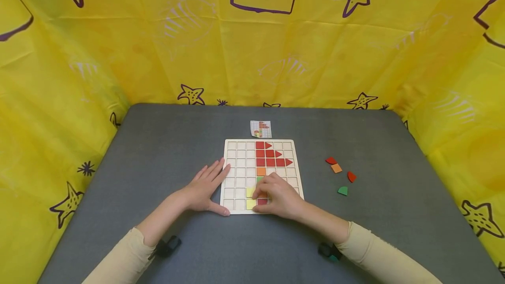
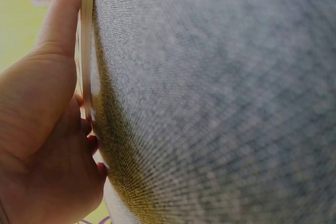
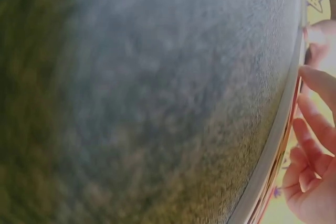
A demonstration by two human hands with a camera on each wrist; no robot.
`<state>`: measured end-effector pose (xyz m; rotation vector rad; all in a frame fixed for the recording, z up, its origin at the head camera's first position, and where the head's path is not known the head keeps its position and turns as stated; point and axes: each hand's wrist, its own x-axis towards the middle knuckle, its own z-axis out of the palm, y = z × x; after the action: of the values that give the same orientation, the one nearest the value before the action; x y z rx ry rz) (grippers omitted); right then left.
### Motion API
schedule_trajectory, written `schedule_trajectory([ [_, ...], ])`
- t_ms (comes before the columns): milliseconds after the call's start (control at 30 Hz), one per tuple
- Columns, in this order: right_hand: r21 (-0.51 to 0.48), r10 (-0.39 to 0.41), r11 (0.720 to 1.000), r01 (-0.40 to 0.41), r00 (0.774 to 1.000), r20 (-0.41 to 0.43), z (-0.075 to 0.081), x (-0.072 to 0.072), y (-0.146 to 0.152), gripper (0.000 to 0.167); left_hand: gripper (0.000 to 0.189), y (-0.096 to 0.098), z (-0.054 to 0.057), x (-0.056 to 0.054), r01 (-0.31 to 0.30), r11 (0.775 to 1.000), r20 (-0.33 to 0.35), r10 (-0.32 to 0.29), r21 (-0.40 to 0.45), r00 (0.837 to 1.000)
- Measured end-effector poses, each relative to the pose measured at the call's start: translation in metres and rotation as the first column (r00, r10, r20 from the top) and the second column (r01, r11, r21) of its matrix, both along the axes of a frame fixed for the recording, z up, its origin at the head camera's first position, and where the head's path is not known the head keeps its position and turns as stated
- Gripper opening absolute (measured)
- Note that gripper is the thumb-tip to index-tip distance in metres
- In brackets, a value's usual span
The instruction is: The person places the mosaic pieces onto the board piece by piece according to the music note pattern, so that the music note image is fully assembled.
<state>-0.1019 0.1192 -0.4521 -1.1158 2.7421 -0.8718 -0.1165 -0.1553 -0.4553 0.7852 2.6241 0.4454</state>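
A pale wooden grid board (image 1: pixel 235 205) lies on the table. Its upper part carries red square tiles (image 1: pixel 260 153) and red triangular tiles, with an orange square tile (image 1: pixel 261 171) below them. My left hand (image 1: pixel 201 189) rests along the board's left edge, fingers straight and thumb at the lower corner. Over the lower middle cells bends my right hand (image 1: pixel 282 196), its thumb and curled fingers pinching at a yellow square tile (image 1: pixel 250 204) in the bottom row. Another yellow tile (image 1: pixel 250 192) sits just above. The right hand partly hides a green tile (image 1: pixel 259 179) and red tiles.
A small printed pattern card (image 1: pixel 261 129) lies behind the board. To the right are loose pieces: a red piece (image 1: pixel 331 160), an orange square (image 1: pixel 336 168), another red piece (image 1: pixel 351 176) and a green quarter-round (image 1: pixel 343 191). Yellow patterned cloth (image 1: pixel 252 56) surrounds the grey table.
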Motion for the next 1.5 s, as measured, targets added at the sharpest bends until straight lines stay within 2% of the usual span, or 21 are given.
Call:
schedule_trajectory([
  [200, -0.027, -0.014, 1.0, 0.014, 1.0, -0.014, -0.002, -0.002, 0.003, 0.021, 0.128, 0.0, 0.0, 0.0, 0.0, 1.0, -0.004, 0.0, 0.001, 1.0],
  [400, -0.144, -0.09, 0.984, 0.104, 0.991, 0.102, 0.001, -0.01, 0.025, 0.023, 0.129, 0.001, -0.001, 0.0, 0.001, 1.0, -0.003, -0.001, -0.001, 1.0],
  [467, -0.168, -0.13, 0.973, 0.156, 0.979, 0.155, 0.002, -0.014, 0.037, 0.025, 0.129, 0.001, 0.0, 0.0, -0.001, 1.0, -0.001, 0.001, 0.0, 1.0],
  [567, -0.177, -0.213, 0.951, 0.255, 0.95, 0.227, 0.003, -0.018, 0.057, 0.025, 0.129, 0.001, 0.001, 0.0, -0.004, 1.0, 0.002, 0.004, -0.004, 1.0],
  [700, -0.162, -0.314, 0.917, 0.365, 0.909, 0.273, 0.004, -0.021, 0.086, 0.025, 0.129, 0.001, 0.001, 0.0, -0.002, 1.0, -0.002, 0.002, -0.004, 1.0],
  [833, -0.152, -0.378, 0.892, 0.427, 0.886, 0.268, 0.001, -0.026, 0.118, 0.03, 0.128, 0.001, 0.002, 0.0, 0.0, 1.0, -0.001, 0.0, 0.0, 1.0],
  [1000, -0.097, -0.488, 0.854, 0.511, 0.851, 0.193, -0.001, -0.031, 0.156, 0.032, 0.128, 0.001, 0.003, 0.001, -0.002, 1.0, 0.006, 0.002, 0.005, 1.0],
  [1167, -0.079, -0.541, 0.826, 0.557, 0.825, 0.161, 0.0, -0.035, 0.183, 0.031, 0.128, 0.0, 0.003, 0.0, -0.001, 1.0, 0.005, 0.001, 0.012, 1.0],
  [1367, 0.015, -0.548, 0.835, 0.55, 0.83, 0.105, 0.003, -0.037, 0.2, 0.038, 0.127, -0.001, 0.001, 0.0, 0.013, 1.0, -0.002, -0.013, 0.019, 1.0],
  [1500, 0.055, -0.544, 0.839, 0.541, 0.833, 0.105, 0.004, -0.038, 0.204, 0.038, 0.127, -0.001, 0.001, 0.0, 0.012, 1.0, -0.001, -0.012, 0.023, 1.0],
])
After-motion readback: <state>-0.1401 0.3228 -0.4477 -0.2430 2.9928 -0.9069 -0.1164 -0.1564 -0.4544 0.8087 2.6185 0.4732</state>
